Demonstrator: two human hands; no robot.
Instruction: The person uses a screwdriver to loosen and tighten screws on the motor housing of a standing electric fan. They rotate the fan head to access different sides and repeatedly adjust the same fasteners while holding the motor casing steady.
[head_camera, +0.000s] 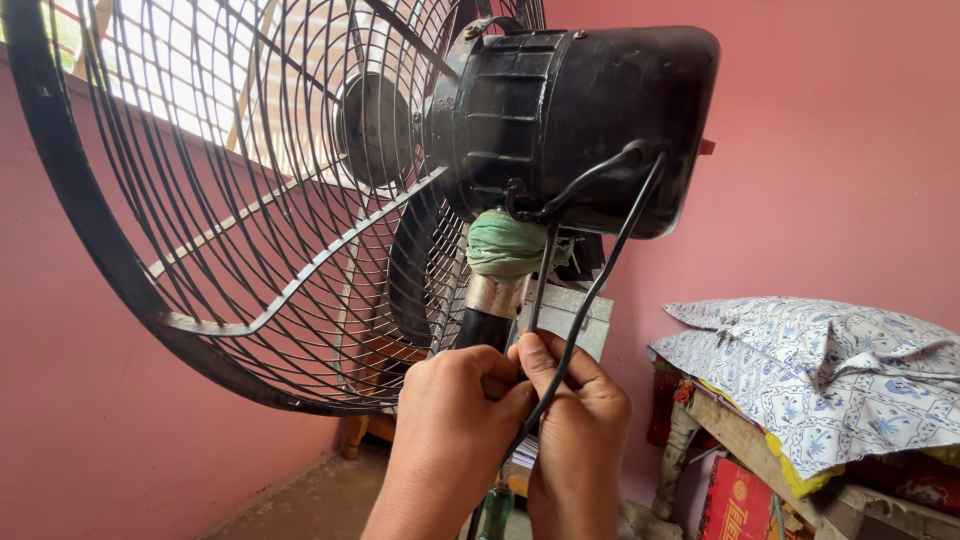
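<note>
A large black pedestal fan fills the view, its wire cage at left and its motor housing at upper centre. Green cloth is wrapped around the neck above a metal collar and the black stand pole. A black cable runs down from the housing. My left hand is closed around the pole. My right hand sits against it, fingers pinching a thin metal rod with the cable passing between the fingers.
Pink walls surround the spot. A wooden bench at right carries a blue-patterned white bedding bundle, with a red box beneath. A grey metal box stands behind the pole. A bright window opening lies behind the cage.
</note>
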